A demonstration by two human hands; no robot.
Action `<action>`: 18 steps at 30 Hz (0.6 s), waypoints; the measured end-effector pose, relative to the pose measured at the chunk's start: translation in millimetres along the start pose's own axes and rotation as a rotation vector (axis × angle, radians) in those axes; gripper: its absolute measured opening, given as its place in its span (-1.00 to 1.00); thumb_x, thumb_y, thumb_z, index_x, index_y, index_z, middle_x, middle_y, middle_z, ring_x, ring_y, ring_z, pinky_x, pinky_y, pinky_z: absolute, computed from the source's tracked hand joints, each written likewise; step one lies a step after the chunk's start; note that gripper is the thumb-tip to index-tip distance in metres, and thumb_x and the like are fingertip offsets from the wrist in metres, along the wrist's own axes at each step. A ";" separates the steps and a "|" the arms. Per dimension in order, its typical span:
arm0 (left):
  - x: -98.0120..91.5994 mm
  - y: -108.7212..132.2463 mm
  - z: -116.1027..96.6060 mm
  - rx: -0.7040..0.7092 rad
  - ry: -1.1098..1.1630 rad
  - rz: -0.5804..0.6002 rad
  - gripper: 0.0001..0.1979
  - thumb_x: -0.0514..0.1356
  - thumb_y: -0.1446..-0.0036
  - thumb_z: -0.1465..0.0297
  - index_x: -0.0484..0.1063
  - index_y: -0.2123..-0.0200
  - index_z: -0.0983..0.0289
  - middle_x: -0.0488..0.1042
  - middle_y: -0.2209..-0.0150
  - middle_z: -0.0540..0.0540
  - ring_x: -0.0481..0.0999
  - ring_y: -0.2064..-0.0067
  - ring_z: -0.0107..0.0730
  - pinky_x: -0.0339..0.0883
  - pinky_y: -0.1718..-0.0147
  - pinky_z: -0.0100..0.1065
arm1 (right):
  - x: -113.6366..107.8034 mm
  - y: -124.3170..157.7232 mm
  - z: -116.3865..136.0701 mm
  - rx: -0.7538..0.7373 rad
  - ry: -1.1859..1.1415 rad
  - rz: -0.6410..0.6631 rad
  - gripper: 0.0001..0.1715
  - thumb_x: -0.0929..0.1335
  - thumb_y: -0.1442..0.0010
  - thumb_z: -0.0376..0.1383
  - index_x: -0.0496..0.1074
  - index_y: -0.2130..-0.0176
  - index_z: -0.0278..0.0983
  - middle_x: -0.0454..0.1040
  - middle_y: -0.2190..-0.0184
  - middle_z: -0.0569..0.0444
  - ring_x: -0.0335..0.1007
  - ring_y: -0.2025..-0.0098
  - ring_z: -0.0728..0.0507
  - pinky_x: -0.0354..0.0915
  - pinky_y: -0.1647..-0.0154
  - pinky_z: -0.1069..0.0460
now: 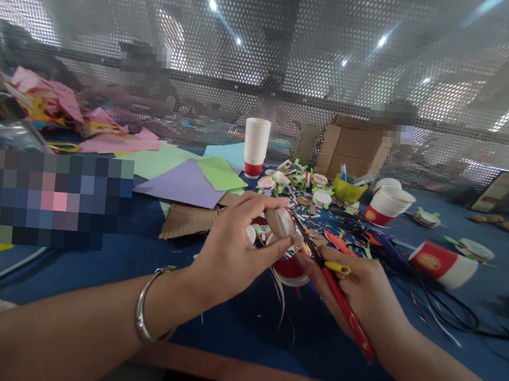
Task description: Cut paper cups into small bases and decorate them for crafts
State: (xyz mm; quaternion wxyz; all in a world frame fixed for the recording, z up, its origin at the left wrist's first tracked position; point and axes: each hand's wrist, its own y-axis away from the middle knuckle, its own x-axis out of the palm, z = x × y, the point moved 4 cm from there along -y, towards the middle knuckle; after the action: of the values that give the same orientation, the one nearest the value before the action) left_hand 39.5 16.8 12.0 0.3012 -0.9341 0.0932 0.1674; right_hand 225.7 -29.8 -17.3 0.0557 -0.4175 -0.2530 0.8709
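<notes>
My left hand (pixel 241 251) pinches a small round piece (pixel 282 223), pale with a brown cardboard-like face, between thumb and fingers. My right hand (pixel 361 287) grips a slim red-handled tool (pixel 348 315) with a thin dark front part pointing at the round piece; its exact kind is unclear. A yellow tube-like piece (pixel 336 267) sticks out beside the handle at the fingers. Directly below both hands is a red and white paper cup (pixel 292 271), partly hidden by them, with thin pale strips hanging near it.
A tall stack of paper cups (pixel 256 146) stands behind paper scraps and small round pieces (pixel 297 179). Coloured sheets (pixel 184 184) and corrugated cardboard (pixel 188 220) lie left. Right are more cups (pixel 388 207), a tipped cup (pixel 445 264), a yellow holder (pixel 349 189) and black cables (pixel 451 317).
</notes>
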 end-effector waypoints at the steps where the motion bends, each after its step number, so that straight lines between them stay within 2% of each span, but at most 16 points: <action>1: -0.1 0.0 -1.4 0.010 -0.014 0.003 -0.53 0.42 -0.09 0.28 0.51 -0.07 0.24 0.52 0.00 0.18 0.54 -0.02 -0.14 0.40 -0.08 -0.10 | -1.0 -1.4 -0.2 0.013 -0.022 -0.009 -0.67 0.35 -0.32 -0.12 0.38 0.44 -0.21 0.46 0.60 0.11 0.34 0.61 -0.06 0.25 0.62 0.09; 3: 0.8 -0.4 -2.1 -0.022 0.070 0.011 -0.52 0.42 -0.09 0.29 0.48 -0.08 0.24 0.52 -0.01 0.18 0.54 0.00 -0.17 0.41 -0.05 -0.12 | -3.7 -5.0 -0.7 0.036 -0.056 -0.019 -0.63 0.35 -0.33 -0.10 0.35 0.45 -0.20 0.43 0.62 0.13 0.34 0.59 -0.06 0.23 0.62 0.09; 6: 1.6 -3.7 2.9 -0.175 0.405 -0.006 -0.50 0.40 -0.10 0.33 0.38 -0.09 0.23 0.54 0.01 0.16 0.56 0.08 -0.26 0.48 0.08 -0.24 | -10.0 -10.4 -1.3 0.058 -0.024 -0.050 -0.58 0.35 -0.34 -0.07 0.32 0.49 -0.19 0.34 0.66 0.16 0.28 0.59 -0.05 0.19 0.62 0.09; 11: -0.8 -15.7 11.9 -0.392 0.869 -0.034 -0.76 0.22 -0.18 0.36 0.44 0.08 0.27 0.60 0.16 0.13 0.58 0.17 -0.30 0.50 0.19 -0.32 | -15.8 -13.6 -2.1 0.083 -0.064 -0.076 -0.58 0.40 -0.29 -0.04 0.31 0.48 -0.19 0.31 0.64 0.19 0.22 0.60 -0.02 0.16 0.64 0.11; 15: 0.5 -20.0 12.1 -0.534 1.026 0.048 -0.74 0.15 -0.23 0.31 0.49 0.09 0.32 0.63 0.22 0.18 0.63 0.24 -0.25 0.53 0.28 -0.33 | -16.9 -12.8 1.0 0.058 -0.062 -0.031 -0.61 0.41 -0.27 -0.06 0.29 0.47 -0.18 0.38 0.60 0.16 0.33 0.54 -0.06 0.23 0.58 0.10; 18: 0.4 -19.7 11.5 -0.628 1.058 0.048 -0.71 0.13 -0.24 0.29 0.51 0.10 0.34 0.65 0.23 0.22 0.66 0.28 -0.26 0.53 0.34 -0.39 | -17.4 -13.4 -3.3 0.109 -0.072 -0.014 -0.76 0.41 -0.26 -0.13 0.36 0.36 -0.19 0.50 0.52 0.12 0.45 0.48 -0.09 0.29 0.53 0.08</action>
State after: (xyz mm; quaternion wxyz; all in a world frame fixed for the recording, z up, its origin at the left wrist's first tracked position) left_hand 42.4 39.4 13.6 -0.0791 -0.9323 0.1972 -0.2926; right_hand 237.9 -22.3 -0.3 0.0752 -0.3804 -0.2101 0.8975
